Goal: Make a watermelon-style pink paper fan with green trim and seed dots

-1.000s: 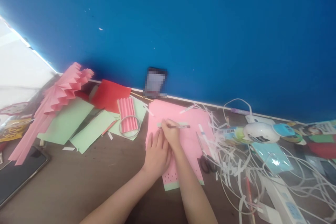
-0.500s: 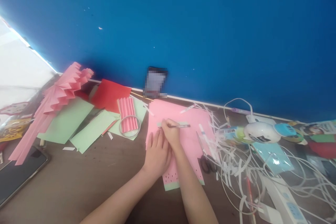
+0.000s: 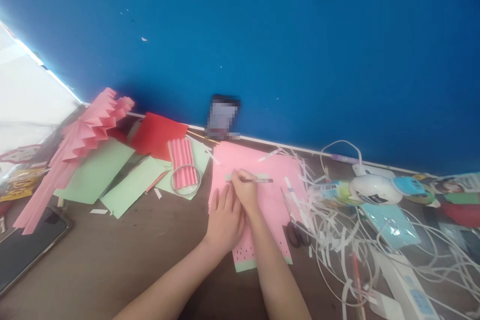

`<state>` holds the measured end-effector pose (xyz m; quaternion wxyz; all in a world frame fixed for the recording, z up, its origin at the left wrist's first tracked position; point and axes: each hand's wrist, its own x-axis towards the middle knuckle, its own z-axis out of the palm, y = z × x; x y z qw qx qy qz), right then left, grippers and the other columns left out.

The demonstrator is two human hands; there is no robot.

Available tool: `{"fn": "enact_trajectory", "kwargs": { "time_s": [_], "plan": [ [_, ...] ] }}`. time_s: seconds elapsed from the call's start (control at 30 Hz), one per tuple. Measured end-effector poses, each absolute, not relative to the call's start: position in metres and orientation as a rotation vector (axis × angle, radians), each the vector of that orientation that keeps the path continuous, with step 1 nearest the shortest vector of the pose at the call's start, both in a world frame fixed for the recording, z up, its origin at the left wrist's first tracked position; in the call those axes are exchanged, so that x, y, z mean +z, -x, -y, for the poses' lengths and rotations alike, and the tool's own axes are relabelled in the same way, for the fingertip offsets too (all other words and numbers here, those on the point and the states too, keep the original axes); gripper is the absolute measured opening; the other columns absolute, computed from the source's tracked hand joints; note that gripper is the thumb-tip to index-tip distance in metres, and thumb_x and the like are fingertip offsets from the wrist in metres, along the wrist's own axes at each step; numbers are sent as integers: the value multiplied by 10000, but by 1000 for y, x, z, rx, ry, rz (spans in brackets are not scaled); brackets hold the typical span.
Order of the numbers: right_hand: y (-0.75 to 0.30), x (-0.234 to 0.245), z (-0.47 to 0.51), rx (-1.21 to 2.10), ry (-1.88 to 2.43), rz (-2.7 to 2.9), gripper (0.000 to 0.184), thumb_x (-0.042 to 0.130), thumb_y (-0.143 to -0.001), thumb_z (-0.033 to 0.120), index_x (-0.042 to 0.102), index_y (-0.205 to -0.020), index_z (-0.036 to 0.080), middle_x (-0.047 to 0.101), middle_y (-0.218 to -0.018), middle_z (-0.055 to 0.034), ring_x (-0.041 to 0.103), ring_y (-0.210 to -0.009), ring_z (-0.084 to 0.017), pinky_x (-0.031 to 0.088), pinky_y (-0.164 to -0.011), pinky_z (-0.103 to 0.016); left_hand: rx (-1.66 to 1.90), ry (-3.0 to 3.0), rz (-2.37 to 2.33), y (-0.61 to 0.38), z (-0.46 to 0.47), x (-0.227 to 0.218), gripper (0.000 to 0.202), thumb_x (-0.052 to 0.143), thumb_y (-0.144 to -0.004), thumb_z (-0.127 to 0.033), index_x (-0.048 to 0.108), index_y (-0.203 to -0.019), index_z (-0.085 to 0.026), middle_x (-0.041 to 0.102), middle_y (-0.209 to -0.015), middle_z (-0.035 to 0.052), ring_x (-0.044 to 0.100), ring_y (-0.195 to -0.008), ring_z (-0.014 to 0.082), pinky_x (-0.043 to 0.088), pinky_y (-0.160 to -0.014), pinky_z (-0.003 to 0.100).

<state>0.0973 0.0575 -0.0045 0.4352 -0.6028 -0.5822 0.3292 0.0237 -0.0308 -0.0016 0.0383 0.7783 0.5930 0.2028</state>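
Note:
Pink paper [image 3: 277, 200] lies on the dark table, with a green strip and small dark seed marks along its near edge. Flat on the paper rests my left hand [image 3: 225, 220], fingers stretched out. My right hand [image 3: 244, 191] is closed around a pen [image 3: 262, 180], its tip by my left fingertips and its back end pointing right. Under the pen a pale green band [image 3: 228, 177] shows on the paper, partly covered by my right hand. Scissors [image 3: 295, 235] lie beside the paper's right edge.
Pleated pink paper [image 3: 90, 127], green sheets [image 3: 131, 186], a red sheet [image 3: 159, 135] and a phone [image 3: 33, 245] are at left. White cables, paper strips, a white bottle [image 3: 375, 190] and a power strip [image 3: 407, 285] crowd the right. A blue wall [image 3: 262, 50] rises behind.
Both hands, the pen and the paper look nearly the same as before. The view has shifted only very slightly.

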Motion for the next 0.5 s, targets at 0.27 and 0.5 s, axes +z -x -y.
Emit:
{"fn": "enact_trajectory", "kwargs": {
  "time_s": [0.27, 0.5],
  "plan": [
    [-97, -4, -57, 804, 1483, 1459, 381, 480, -736, 267, 202, -485, 200, 207, -456, 72, 237, -433, -56, 231, -407, -200, 615, -2389, -1829, -24, 31, -3, 450, 355, -841, -260, 395, -1273, -145, 445, -1301, 108, 310, -1254, 257, 225, -1035, 470],
    [-113, 1, -60, 760, 1477, 1322, 383, 475, -747, 282, 224, -469, 200, 211, -441, 74, 243, -425, -58, 236, -403, -202, 568, -2397, -1834, -22, 31, -8, 448, 359, -842, -311, 418, -1256, -152, 394, -1341, 113, 304, -1257, 257, 214, -1037, 465]
  ]
}}
